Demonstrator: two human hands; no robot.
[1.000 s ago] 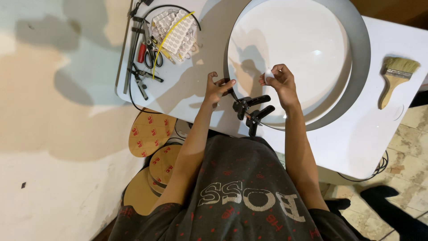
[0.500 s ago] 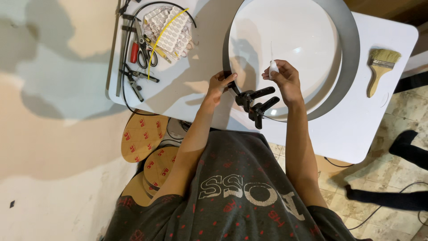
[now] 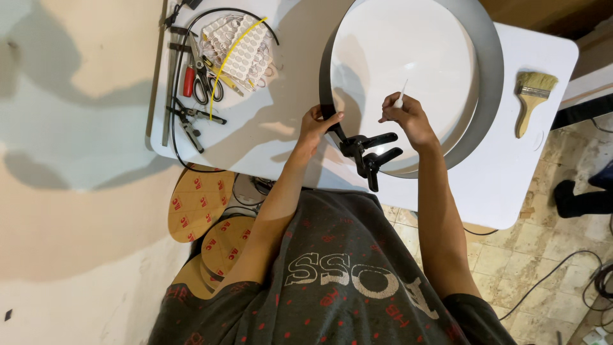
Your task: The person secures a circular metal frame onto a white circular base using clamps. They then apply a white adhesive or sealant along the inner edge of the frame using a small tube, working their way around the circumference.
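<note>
A large round white disc [image 3: 408,57] with a grey metal band [image 3: 493,76] around its rim lies on the white table [image 3: 511,179]. Two black spring clamps [image 3: 370,153] grip the near rim. My left hand [image 3: 317,124] pinches the dark band at the rim, just left of the clamps. My right hand [image 3: 408,118] holds a small white tube with a pointed nozzle [image 3: 402,94] upright over the disc, right of the clamps.
At the table's far left lie pliers [image 3: 188,121], scissors [image 3: 203,80], a black cable and a pile of white light modules with yellow wire [image 3: 241,48]. A paintbrush [image 3: 531,96] lies at the right. Round brown discs [image 3: 195,204] lie on the floor below.
My right hand has lifted from the rim and now shows the nozzle tube upright. The left hand stays on the band. The view has shifted slightly.
</note>
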